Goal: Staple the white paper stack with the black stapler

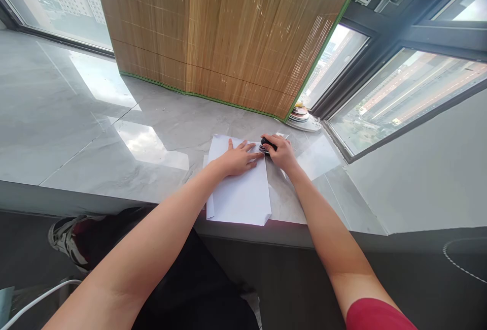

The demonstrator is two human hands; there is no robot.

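White paper (239,195) lies on the grey marble-look sill, reaching its front edge, with a folded corner at the lower right. My left hand (239,160) rests flat on the paper's upper part, fingers spread. At the sheet's top right corner, my right hand (282,153) is closed around a small black stapler (269,143), whose metal end meets the paper's edge. My palm and fingers hide part of the stapler. Whether it is pressed fully down, I cannot tell.
A bamboo blind (228,30) with green edging hangs behind the paper down to the sill (91,152). Stacked round plate-like discs (304,121) stand by the window corner. Window frames (380,101) rise at the right. A white cable (41,299) runs at the lower left.
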